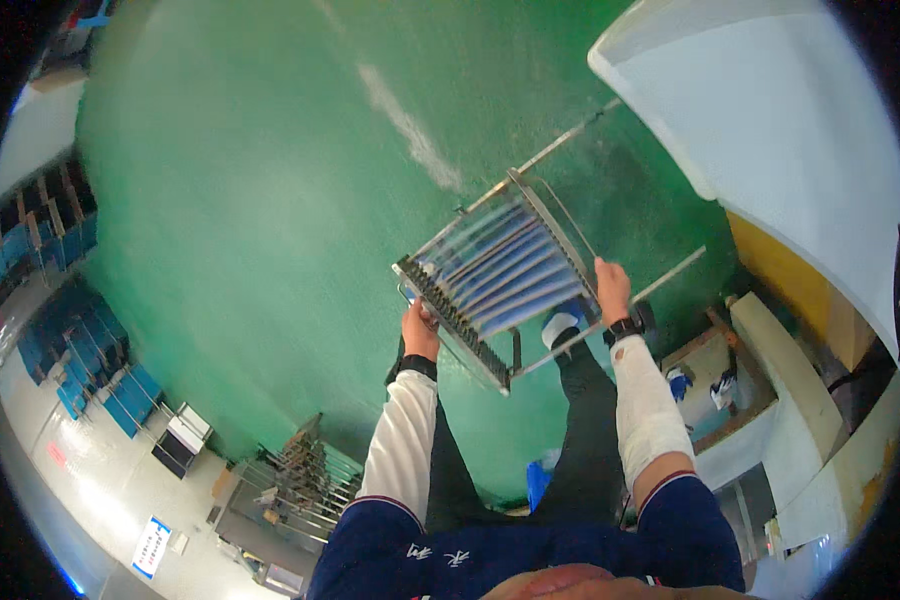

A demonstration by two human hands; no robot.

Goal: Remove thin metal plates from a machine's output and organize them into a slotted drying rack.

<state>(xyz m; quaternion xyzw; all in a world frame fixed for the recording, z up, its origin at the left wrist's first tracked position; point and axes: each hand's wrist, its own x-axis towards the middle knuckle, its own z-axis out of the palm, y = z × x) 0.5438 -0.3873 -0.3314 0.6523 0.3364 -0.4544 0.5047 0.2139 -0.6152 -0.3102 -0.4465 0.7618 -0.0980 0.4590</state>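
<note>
In front of my legs is a rectangular metal rack (460, 325) with a toothed, slotted side bar. Several thin, see-through sheets (510, 262) with a bluish sheen stand in rows between its sides. My left hand (421, 330) is closed at the rack's left end, on its wire handle. At the opposite end, my right hand (613, 288) is wrapped around the other wire handle (570, 222). Two long metal rails (568, 140) run along the rack's edges and reach past it to the right; a dark wheel shows near my right wrist.
A large white basin-like casing (760, 100) fills the upper right, with a yellow panel (785, 270) below it. An open box (715, 385) with gloves lies right of my arm. Metal racks (310, 470) stand lower left; blue-panelled racks (80, 335) line the left. The floor (240, 200) is green.
</note>
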